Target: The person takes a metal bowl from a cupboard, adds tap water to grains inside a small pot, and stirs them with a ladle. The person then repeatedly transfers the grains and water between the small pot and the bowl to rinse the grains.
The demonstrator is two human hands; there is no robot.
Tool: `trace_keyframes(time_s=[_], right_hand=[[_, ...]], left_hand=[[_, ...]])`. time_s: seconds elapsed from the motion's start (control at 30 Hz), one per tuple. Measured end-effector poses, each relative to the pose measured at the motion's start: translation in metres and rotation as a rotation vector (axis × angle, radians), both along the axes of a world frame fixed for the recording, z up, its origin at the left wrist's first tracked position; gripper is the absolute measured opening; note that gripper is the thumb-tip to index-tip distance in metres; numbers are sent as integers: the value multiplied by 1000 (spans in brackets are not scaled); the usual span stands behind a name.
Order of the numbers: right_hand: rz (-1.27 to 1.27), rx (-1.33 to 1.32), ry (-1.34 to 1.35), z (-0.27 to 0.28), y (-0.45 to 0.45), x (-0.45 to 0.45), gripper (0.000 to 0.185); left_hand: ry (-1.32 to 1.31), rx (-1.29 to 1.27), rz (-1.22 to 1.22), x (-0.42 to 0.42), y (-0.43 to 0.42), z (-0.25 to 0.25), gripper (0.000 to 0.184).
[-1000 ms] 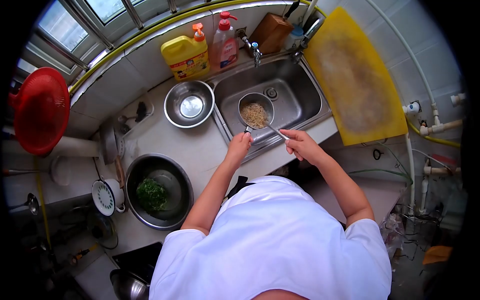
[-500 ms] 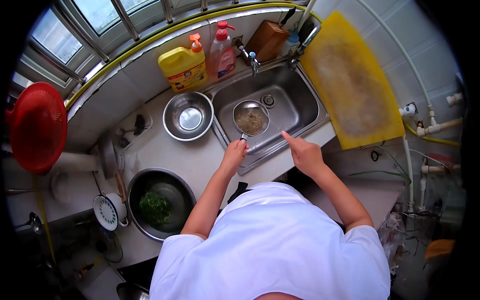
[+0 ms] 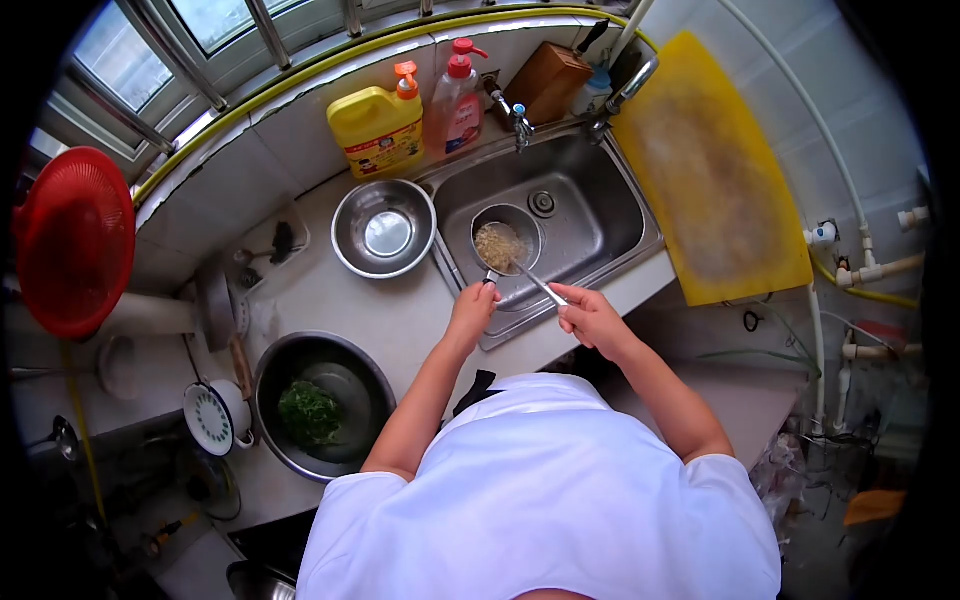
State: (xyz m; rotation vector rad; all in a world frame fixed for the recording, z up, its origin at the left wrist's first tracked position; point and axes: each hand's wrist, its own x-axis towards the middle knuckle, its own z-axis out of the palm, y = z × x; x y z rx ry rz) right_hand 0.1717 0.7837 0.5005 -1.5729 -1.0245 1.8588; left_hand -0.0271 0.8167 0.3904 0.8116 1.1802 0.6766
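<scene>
My left hand is closed round the short handle of a small round metal pan, held over the left part of the sink. Pale brown, crumbly food lies heaped on the pan's left side. I cannot tell whether its bottom is solid or mesh. Between the fingers of my right hand is a metal spoon, slanting down into the pan. Its tip is hidden at the food. Left of the sink, a steel bowl stands on the counter.
A large dark basin with chopped greens sits on the left counter. Behind the sink stand a yellow jug, a pink soap bottle, a tap and a knife block. A yellow board leans at right.
My right hand has shifted slightly left and down, and the spoon now reaches into the pan. The food has gathered toward the pan's left side. The whole view has shifted slightly.
</scene>
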Motion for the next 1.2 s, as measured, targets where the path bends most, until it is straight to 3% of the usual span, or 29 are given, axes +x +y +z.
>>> trace_keyframes(time_s=[0.07,0.13,0.17,0.23,0.27,0.33,0.37,0.57,0.7,0.77,0.8,0.87,0.9,1.0,1.13,1.2], right_hand=[[6,14,-30,6,-8,-2,45],[53,187,-294,9,-15,1,45],[47,188,-293,8,-16,4,45],[181,482,-644,9,-18,8,43],[176,480,-648,10,-19,9,43],[297,858,-969,21,-16,8,43],[310,926,-998,18,-15,9,46],[596,899,-1342,8,-1,16,52],[532,926,-1266,-7,-1,19,51],[414,624,-864,-9,-1,19,48],[414,621,-864,-1,3,16,48],[209,49,-369,23,9,9,46],[162,20,-260,19,8,10,46],[107,4,-124,18,2,10,47],[70,68,-165,19,-8,4,45],[168,444,-490,17,-11,3,45]], left_hand=[[-51,-5,16,-1,-4,3,28],[-44,-13,8,-3,-5,3,28],[-43,-15,0,-4,-3,4,28],[-47,-6,-11,-3,-2,5,28],[-51,-2,-14,-3,-3,6,28],[-53,3,-17,-2,-5,8,28],[-55,9,-11,-1,-5,9,27],[-52,55,-12,-1,-11,9,27],[6,98,6,0,-10,0,31],[58,122,-3,1,-10,-1,31],[58,120,-5,1,-10,-3,31],[64,101,-19,2,-10,-7,31],[64,101,-20,2,-10,-5,31],[-44,42,-15,-1,-10,1,28],[-109,-48,-17,-6,-9,10,27],[-112,-56,-9,-7,-8,12,26]])
